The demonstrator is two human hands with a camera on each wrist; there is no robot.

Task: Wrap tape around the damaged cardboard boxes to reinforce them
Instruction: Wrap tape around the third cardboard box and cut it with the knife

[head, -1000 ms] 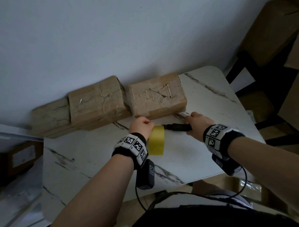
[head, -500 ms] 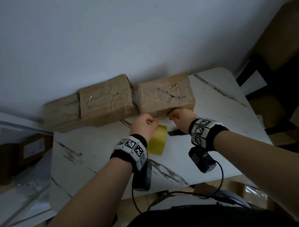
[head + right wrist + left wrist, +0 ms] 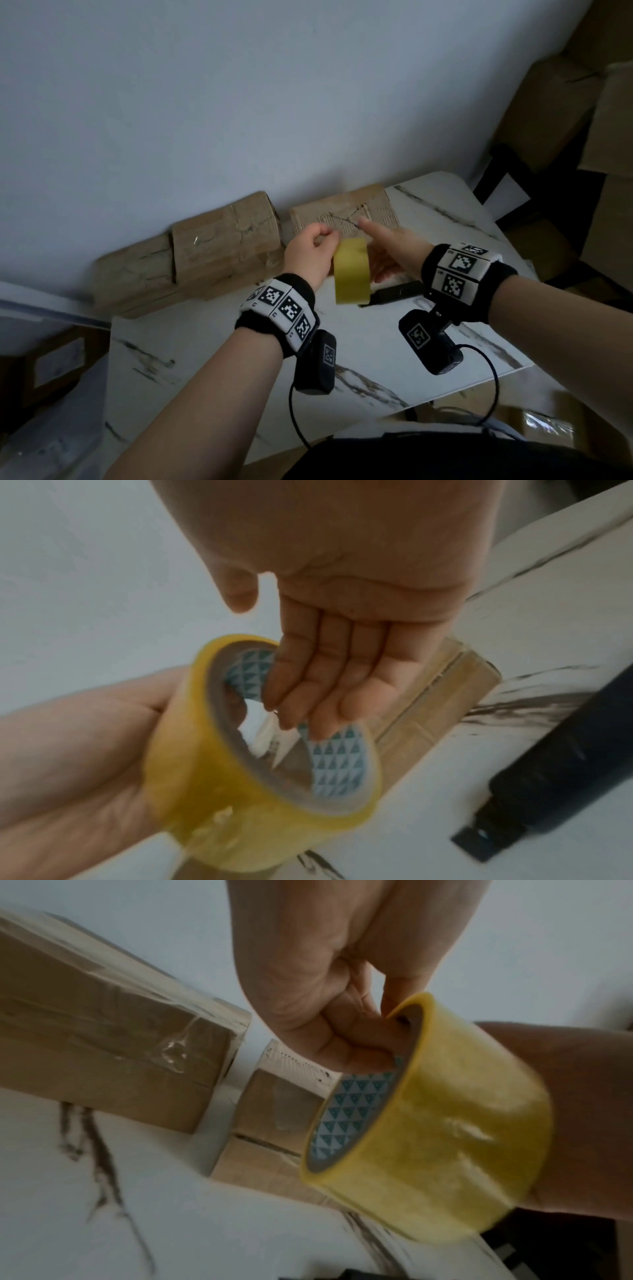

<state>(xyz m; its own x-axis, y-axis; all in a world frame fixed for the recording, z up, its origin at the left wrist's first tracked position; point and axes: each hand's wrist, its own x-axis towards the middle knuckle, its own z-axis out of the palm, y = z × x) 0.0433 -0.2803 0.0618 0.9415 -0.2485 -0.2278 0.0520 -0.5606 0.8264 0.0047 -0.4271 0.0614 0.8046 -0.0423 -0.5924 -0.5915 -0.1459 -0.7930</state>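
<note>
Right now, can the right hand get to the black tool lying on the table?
Probably yes. The right hand is open, its fingers straight by the yellow tape roll that the left hand grips. The black tool lies on the table just beneath that hand, with nothing on top of it.

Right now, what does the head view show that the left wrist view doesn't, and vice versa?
Head view only: the right hand open, fingers straight beside the tape roll, the black tool lying on the table, and the torn top of the right box.

Left wrist view only: the left hand's fingers hooked into the roll's core, the triangle print inside it, and clear tape already on the left box.

Both: the left hand holding the yellow roll up off the marble table, boxes against the wall.
</note>
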